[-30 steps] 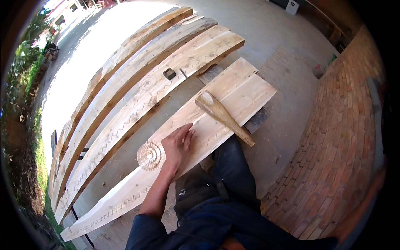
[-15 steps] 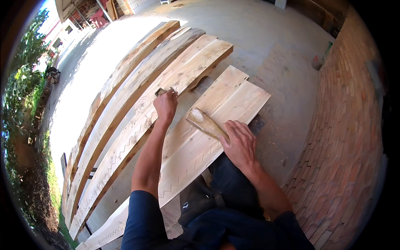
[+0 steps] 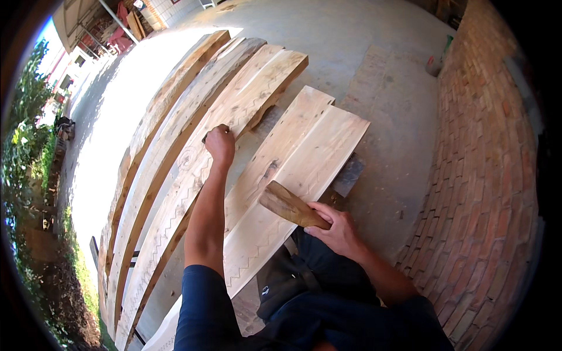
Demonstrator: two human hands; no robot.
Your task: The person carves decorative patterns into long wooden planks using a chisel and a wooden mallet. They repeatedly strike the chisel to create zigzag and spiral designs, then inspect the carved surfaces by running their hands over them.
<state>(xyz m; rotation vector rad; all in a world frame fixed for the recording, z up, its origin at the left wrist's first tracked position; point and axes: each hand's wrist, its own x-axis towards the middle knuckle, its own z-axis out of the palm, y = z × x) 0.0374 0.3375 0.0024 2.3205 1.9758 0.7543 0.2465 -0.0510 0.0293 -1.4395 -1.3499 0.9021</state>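
Left arm (image 3: 204, 225) extended upward from the lower edge, left of centre, forearm bare and nearly upright. Left grip (image 3: 220, 144) in the upper half, left of centre: back of the hand uppermost, fingers bent under and largely hidden. Right arm (image 3: 386, 278) slanting in from the lower right. Right grip (image 3: 339, 233) right of centre, below mid-height: fingers and thumb closed together, pointing toward the upper left.

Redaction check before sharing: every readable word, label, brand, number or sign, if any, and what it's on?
No readable text.
Small white mark on the dark trousers: too small to read.
Wooden mallet in the right hand: no lettering visible.
Zigzag lines on the nearest plank: pattern, not lettering.
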